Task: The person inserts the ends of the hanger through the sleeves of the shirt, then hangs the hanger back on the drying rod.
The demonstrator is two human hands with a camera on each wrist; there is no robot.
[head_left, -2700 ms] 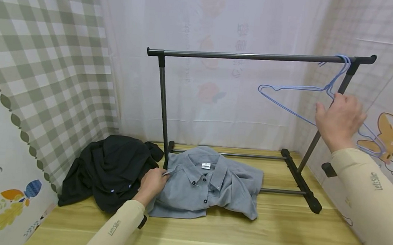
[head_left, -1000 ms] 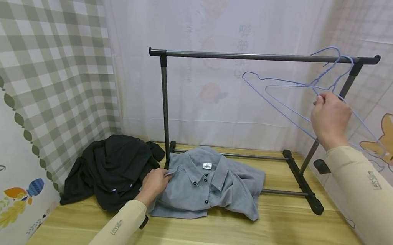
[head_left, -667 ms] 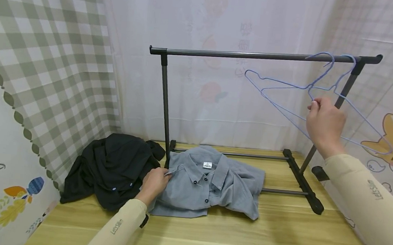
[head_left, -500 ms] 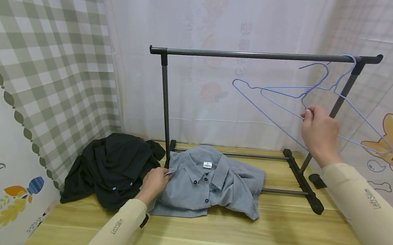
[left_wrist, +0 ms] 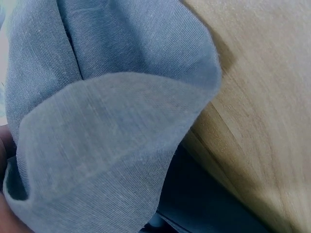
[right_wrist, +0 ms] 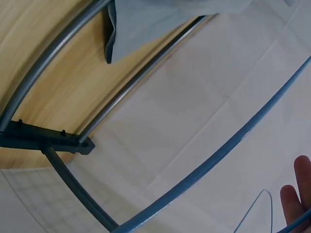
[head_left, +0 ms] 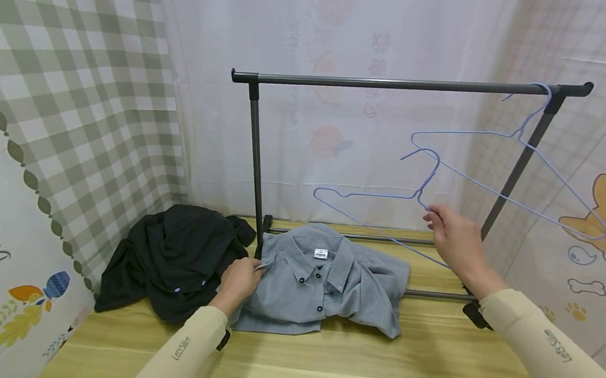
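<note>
My left hand (head_left: 239, 281) pinches the shoulder of a grey button-up shirt (head_left: 293, 307), which lies face up on the wooden table with its collar toward the back. In the left wrist view the shirt's grey cloth (left_wrist: 97, 141) bulges beside my fingers. My right hand (head_left: 456, 239) grips a blue wire clothes hanger (head_left: 372, 194) just below its hook, holding it in the air over the shirt's right side. Close up in the right wrist view, a blue hanger wire (right_wrist: 209, 167) crosses in front of the curtain.
A black garment rack (head_left: 386, 84) stands at the back, with a second blue hanger (head_left: 468, 132) on its right end. A crumpled black shirt (head_left: 169, 261) lies left of the grey one. Printed and checked curtains enclose the table (head_left: 289, 369).
My right hand took one hanger off the rack's bar and brought it down and left toward the grey shirt. My left hand has stayed at the shirt's shoulder.
</note>
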